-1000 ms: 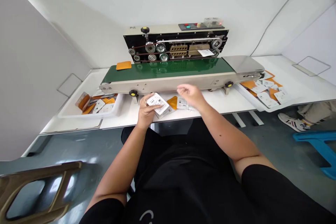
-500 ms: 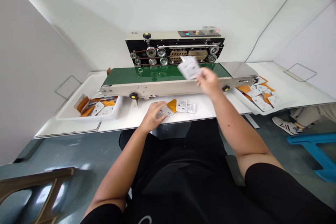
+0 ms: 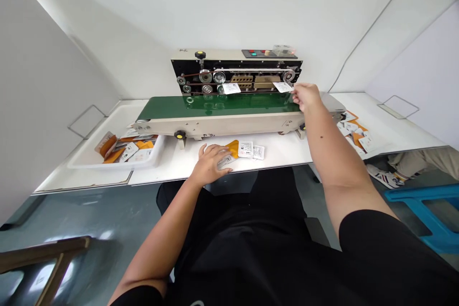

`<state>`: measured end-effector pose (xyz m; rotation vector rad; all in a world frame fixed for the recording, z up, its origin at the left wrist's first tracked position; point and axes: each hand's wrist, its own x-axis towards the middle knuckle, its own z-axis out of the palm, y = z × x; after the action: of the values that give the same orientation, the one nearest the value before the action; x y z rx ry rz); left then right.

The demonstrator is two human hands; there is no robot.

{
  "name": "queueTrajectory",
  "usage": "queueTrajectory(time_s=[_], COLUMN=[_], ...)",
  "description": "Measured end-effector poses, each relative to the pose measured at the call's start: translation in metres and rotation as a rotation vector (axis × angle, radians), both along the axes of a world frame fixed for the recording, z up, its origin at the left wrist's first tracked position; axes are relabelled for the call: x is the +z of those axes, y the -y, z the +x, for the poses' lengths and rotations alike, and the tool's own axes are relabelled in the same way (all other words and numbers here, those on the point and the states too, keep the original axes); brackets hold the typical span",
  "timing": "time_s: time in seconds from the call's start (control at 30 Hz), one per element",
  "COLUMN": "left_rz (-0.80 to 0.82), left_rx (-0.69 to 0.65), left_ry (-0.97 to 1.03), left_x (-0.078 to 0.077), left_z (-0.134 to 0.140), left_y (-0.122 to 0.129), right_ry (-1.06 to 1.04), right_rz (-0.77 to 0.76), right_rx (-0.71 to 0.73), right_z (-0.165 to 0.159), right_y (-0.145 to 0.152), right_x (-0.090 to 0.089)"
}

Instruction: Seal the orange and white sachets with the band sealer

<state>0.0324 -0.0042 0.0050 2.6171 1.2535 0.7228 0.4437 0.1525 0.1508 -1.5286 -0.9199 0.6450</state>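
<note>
My right hand reaches over the right part of the green belt of a band sealing machine. Its closed fingertips are at the edge of a white printed sachet that sits flat by the rollers. Further left along the sealer, another white sachet stands out from the band with no hand on it. On the table my left hand rests with fingers apart, partly covering some sachets. Beside it lie an orange sachet and a white sachet overlapping another.
A white bin with orange and white sachets stands at the left end of the belt. More sachets lie at the right end. A person's shoe and a blue stool are at right, a brown chair at lower left.
My right hand has moved right and brought a sachet to the sealer's right end. A second sachet now shows at the band. My left hand stays by the table sachets, its fingers more spread.
</note>
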Motion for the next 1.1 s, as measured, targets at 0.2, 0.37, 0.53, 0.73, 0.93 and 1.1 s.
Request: queueTrajectory(time_s=[0.2,0.37,0.53,0.73,0.93,1.1], left_rz=[-0.019,-0.101,-0.073,-0.229,-0.375,-0.356], left_rx=[-0.093,-0.159,0.12,0.36,0.125,-0.212], left_ry=[0.032,0.274,0.705,1.324,1.28,0.79], left_x=[-0.009,-0.009,-0.012,-0.023,-0.022,-0.009], left_z=[-0.004,-0.007,-0.017,-0.021,-0.019,-0.02], left_y=[-0.001,-0.004,-0.01,-0.023,-0.018,-0.007], right_ry=[0.355,0.455,0.415,0.261,-0.179,-0.203], right_rz=[0.474,0.446,0.353,0.071,-0.116,0.208], right_rx=[-0.086,0.223,0.428,0.714,0.903,0.607], right_z=[-0.057,-0.112,-0.15,-0.192,-0.236,-0.226], right_y=[0.074,0.141,0.164,0.168,0.159,0.15], right_x=[-0.06,-0.107,-0.133,-0.145,-0.154,-0.149])
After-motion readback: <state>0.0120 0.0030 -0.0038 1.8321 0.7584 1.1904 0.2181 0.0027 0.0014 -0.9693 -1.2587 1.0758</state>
